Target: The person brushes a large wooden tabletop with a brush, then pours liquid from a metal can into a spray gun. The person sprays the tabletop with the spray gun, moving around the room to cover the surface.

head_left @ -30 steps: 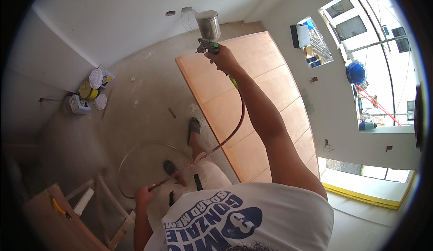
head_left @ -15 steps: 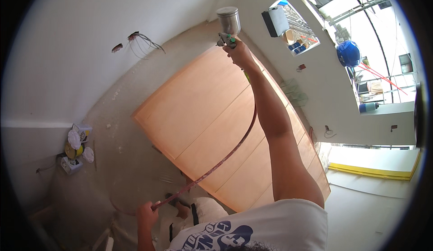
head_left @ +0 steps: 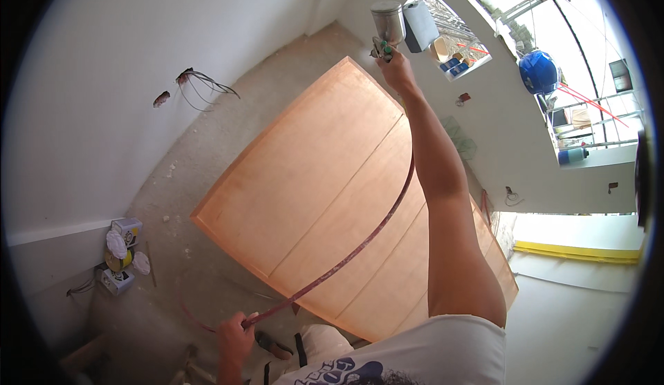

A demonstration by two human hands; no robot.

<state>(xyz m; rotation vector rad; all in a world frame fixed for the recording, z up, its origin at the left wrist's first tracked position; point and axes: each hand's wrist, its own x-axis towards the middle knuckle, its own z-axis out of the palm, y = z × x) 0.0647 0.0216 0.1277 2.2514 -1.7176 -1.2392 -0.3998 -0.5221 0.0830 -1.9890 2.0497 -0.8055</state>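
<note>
My right arm reaches far forward, its hand (head_left: 396, 69) closed round the grip of a spray gun (head_left: 388, 24) with a silvery cup on top. The gun is held past the far right edge of a large orange-brown wooden panel (head_left: 297, 164) with straight grooves, which lies flat below. From the gun a dark red air hose (head_left: 360, 247) curves back over the panel to my left hand (head_left: 235, 340). That hand, at the near left, is wrapped round the hose. The trigger fingers are too small to make out clearly.
Loose wires (head_left: 207, 84) stick out of the left wall. Tins and boxes (head_left: 126, 233) stand on the floor by that wall. On the right, a blue helmet (head_left: 539, 72) hangs at the window, and a grey-white container (head_left: 420, 25) sits in a wall opening. A yellow-edged board (head_left: 581, 250) is at the right.
The spray gun and my right hand have moved right, off the panel's far corner. My left hand, still round the hose, is slightly lower and further right. The view has shifted a little.
</note>
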